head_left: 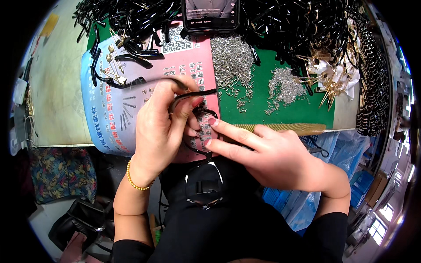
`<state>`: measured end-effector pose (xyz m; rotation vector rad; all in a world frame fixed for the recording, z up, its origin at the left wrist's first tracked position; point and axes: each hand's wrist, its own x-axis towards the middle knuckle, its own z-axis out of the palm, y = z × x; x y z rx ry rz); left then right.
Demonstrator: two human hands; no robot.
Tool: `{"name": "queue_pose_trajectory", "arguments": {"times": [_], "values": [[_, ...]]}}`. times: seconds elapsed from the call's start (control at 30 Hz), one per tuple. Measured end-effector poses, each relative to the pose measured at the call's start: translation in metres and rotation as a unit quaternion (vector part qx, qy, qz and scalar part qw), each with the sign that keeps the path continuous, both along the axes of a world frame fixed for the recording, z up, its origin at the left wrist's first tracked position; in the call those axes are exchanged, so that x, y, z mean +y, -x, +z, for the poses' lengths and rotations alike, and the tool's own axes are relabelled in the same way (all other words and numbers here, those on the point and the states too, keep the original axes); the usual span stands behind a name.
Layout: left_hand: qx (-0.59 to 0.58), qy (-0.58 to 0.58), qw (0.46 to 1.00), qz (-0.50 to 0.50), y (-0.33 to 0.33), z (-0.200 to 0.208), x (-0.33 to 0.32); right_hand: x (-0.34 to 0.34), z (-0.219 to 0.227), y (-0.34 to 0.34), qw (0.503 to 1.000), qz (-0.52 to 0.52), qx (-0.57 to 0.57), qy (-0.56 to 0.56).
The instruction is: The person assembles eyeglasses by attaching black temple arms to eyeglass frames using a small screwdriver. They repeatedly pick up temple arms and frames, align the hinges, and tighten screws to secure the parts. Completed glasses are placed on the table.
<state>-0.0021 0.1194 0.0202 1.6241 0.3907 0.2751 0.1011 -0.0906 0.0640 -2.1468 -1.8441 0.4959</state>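
Note:
A black eyeglass frame (192, 148) is held in front of me, just above the near edge of the printed sheet. My left hand (160, 116) is closed round it, thumb and fingers pinched near a black temple arm (204, 92) that points right. My right hand (280, 160) reaches in from the right, its index and middle fingertips against the frame's rim. A dark slim piece shows under those fingers; I cannot make out what it is. The hinge is largely hidden by my fingers.
Small silver screws (230, 65) and tiny clear pieces (285, 85) lie in heaps on the green mat (267, 57). Black temple arms (280, 26) pile up behind, near a phone (211, 17). Gold-coloured metal parts (335, 76) lie at the right; loose arms (131, 55) rest on the printed sheet (98, 127).

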Motion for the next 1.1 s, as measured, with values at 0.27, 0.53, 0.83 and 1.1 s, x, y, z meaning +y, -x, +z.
{"name": "queue_pose_trajectory", "arguments": {"times": [0.27,0.53,0.83,1.1], "values": [[-0.024,-0.042,0.998,-0.032,0.012,-0.01,0.005,0.0,-0.005,0.005,1.0,-0.022,0.009,0.007],[-0.051,-0.111,0.992,-0.037,0.014,-0.017,0.005,0.001,-0.006,0.007,1.0,-0.029,-0.003,-0.006],[-0.121,-0.227,0.965,-0.057,0.002,-0.01,0.005,0.003,-0.002,0.008,0.998,-0.013,-0.036,0.052],[-0.064,-0.175,0.98,-0.07,0.002,-0.009,0.012,0.003,-0.002,0.011,0.997,-0.025,-0.048,0.064]]}}
